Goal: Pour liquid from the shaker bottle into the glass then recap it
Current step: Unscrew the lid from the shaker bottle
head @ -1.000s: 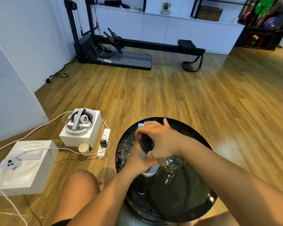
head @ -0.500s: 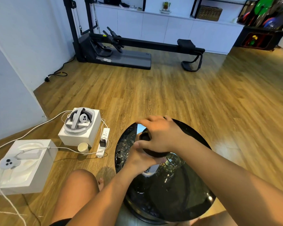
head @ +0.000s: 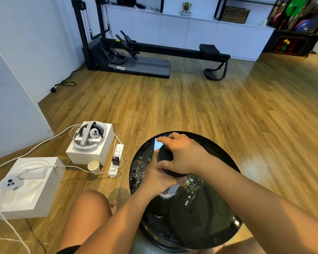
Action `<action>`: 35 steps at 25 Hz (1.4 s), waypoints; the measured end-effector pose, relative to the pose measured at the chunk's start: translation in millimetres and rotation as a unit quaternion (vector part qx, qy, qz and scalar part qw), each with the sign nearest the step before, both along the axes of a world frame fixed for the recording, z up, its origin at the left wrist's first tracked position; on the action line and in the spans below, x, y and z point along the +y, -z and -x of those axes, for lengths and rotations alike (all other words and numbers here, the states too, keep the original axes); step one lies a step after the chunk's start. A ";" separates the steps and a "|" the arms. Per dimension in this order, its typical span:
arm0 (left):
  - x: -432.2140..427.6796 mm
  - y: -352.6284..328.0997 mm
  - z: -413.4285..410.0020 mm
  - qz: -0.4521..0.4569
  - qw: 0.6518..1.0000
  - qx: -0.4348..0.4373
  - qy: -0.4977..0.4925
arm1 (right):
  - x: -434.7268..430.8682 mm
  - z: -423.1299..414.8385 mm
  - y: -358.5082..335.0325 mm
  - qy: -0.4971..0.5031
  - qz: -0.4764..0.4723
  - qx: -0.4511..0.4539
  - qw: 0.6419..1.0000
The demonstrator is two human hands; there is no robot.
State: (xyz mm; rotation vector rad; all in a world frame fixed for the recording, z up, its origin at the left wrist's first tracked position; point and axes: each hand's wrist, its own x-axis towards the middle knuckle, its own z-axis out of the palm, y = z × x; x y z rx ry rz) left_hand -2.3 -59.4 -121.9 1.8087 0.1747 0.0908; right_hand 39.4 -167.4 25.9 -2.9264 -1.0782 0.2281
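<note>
A shaker bottle point(head: 167, 191) with a white printed body stands on a round glossy black table point(head: 226, 233). My left hand point(head: 155, 177) wraps around the bottle's body from the left. On top of the bottle sits its black cap point(head: 166, 158), and my right hand point(head: 182, 156) is closed over that cap from above. A clear glass point(head: 194, 182) stands on the table just right of the bottle, partly hidden under my right wrist. Whether the cap is fully seated is hidden by my fingers.
Two white boxes sit on the wooden floor to the left, one holding a headset point(head: 89, 137), the other a controller point(head: 9, 183). A paper cup point(head: 94, 166), a power strip point(head: 116, 161) and white cables lie between them and the table. My bare knee point(head: 89, 204) is near the table's left edge.
My right hand has turned on the cap, fingers shifting around it, while my left hand kept hold of the bottle. The bottle and glass stay in place.
</note>
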 end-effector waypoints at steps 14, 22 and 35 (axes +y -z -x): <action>-3.6 -13.9 6.1 -0.041 0.999 -0.003 0.031 | 11.2 10.3 -2.1 -0.056 -0.163 0.119 0.978; -3.7 -7.7 4.6 -0.034 0.999 0.000 0.014 | 8.2 4.3 1.1 -0.051 -0.139 0.138 0.979; -3.2 -5.8 4.8 -0.033 0.999 -0.009 0.011 | 7.9 6.0 7.9 -0.040 -0.216 0.034 0.975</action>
